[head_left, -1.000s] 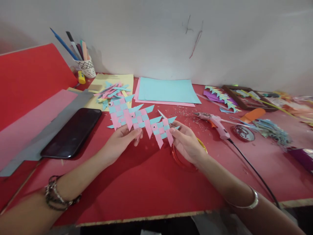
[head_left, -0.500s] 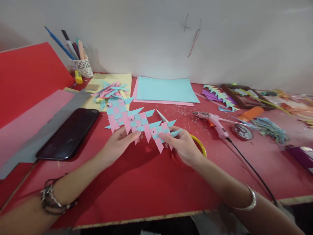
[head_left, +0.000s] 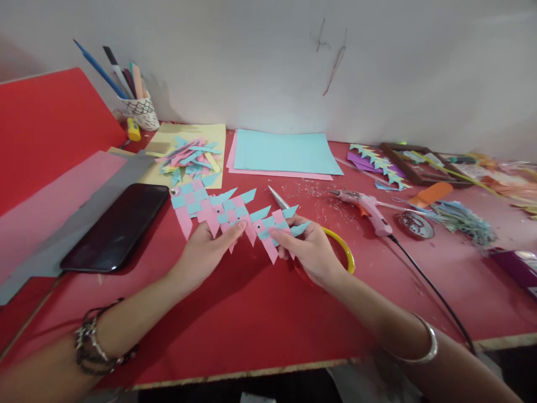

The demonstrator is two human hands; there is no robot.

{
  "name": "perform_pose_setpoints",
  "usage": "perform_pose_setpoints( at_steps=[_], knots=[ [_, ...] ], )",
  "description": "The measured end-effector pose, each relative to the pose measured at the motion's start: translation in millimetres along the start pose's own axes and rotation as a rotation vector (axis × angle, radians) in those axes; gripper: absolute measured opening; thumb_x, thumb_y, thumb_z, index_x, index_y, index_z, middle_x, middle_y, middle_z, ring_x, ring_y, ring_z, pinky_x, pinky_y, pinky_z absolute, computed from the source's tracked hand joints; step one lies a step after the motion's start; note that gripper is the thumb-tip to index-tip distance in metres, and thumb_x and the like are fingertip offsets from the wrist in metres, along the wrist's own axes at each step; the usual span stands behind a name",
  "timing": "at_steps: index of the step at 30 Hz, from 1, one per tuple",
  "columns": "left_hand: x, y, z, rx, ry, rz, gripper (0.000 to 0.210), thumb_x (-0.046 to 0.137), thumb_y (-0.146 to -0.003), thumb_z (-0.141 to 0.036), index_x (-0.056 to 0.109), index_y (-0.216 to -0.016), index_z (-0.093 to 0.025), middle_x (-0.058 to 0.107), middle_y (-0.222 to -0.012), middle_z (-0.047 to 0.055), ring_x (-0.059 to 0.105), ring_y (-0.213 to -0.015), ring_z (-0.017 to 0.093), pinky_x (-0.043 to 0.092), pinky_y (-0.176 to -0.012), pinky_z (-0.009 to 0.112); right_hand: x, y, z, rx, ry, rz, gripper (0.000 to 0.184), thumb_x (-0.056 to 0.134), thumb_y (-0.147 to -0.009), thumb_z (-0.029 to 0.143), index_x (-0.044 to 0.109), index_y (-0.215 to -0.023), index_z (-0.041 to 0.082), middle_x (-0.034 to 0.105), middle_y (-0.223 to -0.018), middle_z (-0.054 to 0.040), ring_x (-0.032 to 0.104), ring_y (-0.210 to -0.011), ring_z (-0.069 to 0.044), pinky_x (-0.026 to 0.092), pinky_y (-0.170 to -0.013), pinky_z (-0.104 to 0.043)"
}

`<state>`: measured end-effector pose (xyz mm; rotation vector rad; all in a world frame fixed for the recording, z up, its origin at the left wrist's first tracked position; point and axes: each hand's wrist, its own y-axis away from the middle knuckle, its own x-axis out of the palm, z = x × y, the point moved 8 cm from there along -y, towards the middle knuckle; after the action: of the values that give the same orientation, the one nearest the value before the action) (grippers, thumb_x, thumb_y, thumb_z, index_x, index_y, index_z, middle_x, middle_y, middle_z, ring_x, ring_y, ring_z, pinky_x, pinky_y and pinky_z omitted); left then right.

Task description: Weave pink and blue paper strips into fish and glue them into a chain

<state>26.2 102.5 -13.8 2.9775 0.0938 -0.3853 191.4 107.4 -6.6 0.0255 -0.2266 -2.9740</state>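
Note:
Between my two hands is a row of woven paper fish (head_left: 232,212) in pink and light blue, with small googly eyes, held above the red table. My left hand (head_left: 208,246) pinches the middle fish from below, thumb in front. The largest fish (head_left: 191,198) sticks out past it on the left. My right hand (head_left: 312,246) pinches the smallest fish (head_left: 272,232) at the right end, near its tail. Scissors (head_left: 347,252) with yellow handles lie on the table behind my right hand, partly hidden by it, their blade tip pointing away to the left.
A black phone (head_left: 117,226) lies at left. Paper strips (head_left: 193,157) are heaped on a yellow sheet; blue sheets (head_left: 287,152) lie by the wall. At right are a pink glue gun (head_left: 364,207) with a black cord, a dish of rings (head_left: 415,225) and a brown tray (head_left: 423,168).
The left end of the fish row has moved left and slightly down, and my left hand has tilted with it. My right hand has barely moved, still pinching the small fish.

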Motion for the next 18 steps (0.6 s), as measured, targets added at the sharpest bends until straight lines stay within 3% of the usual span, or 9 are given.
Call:
perform_pose_setpoints(
  at_steps=[18],
  knots=[
    [8.6,0.2,3.0,-0.058,0.094,0.099,0.037,0.058,-0.066,-0.052,0.053,-0.057,-0.017,0.053,-0.052,-0.002,0.049,-0.050,0.012,0.040,-0.047,0.022,2.1,-0.7,-0.5,-0.007,-0.012,0.034,0.022,0.066,-0.064,0.035,0.055,-0.067,0.017,0.053,-0.042,0.0059,0.049,-0.037,-0.007,0.036,-0.041,-0.020]
  ],
)
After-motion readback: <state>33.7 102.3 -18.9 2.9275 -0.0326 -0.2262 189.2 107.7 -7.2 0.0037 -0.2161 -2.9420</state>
